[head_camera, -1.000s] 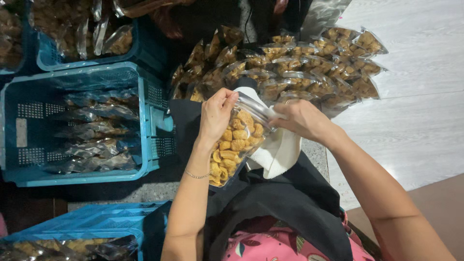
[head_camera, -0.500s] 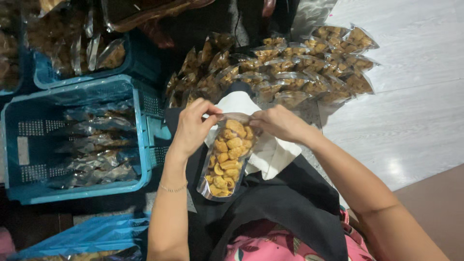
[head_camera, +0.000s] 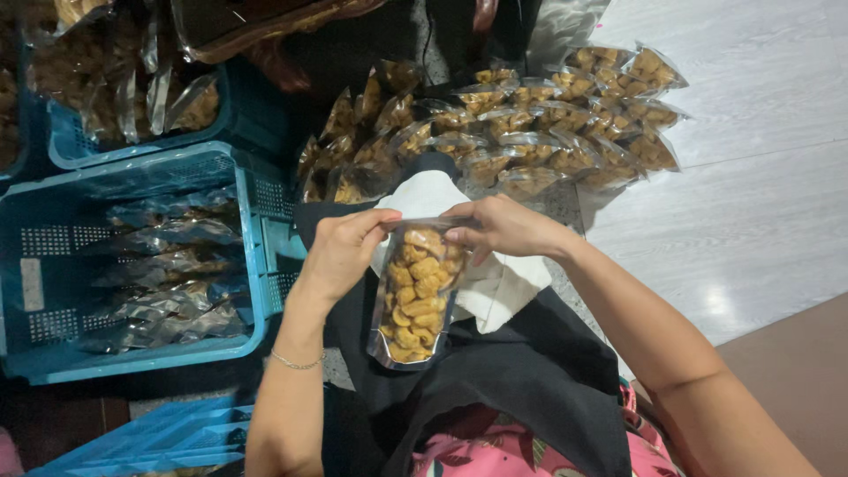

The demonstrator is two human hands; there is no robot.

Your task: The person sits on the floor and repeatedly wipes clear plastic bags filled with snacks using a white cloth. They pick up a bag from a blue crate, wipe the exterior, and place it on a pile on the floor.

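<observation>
Dozens of filled snack pouches (head_camera: pixel 530 124) lie fanned across the floor up top, and one big blue crate (head_camera: pixel 256 265) at the side holds more sealed bags. Over the black cloth (head_camera: pixel 530 380) on the lap, a clear pouch of golden snacks (head_camera: pixel 413 296) hangs upright. Left hand (head_camera: pixel 340 252) and right hand (head_camera: pixel 503 228) both pinch its top edge, fingers closed tight.

Pouch (head_camera: pixel 415 296) turned from slanted to near upright over the lap, its top edge now level between both hands. Left hand (head_camera: pixel 340 252) shifted from the top corner to pinch the left end of the seal; right hand (head_camera: pixel 499 228) came closer to the right end. White cloth (head_camera: pixel 495 287) shows more beside it.
</observation>
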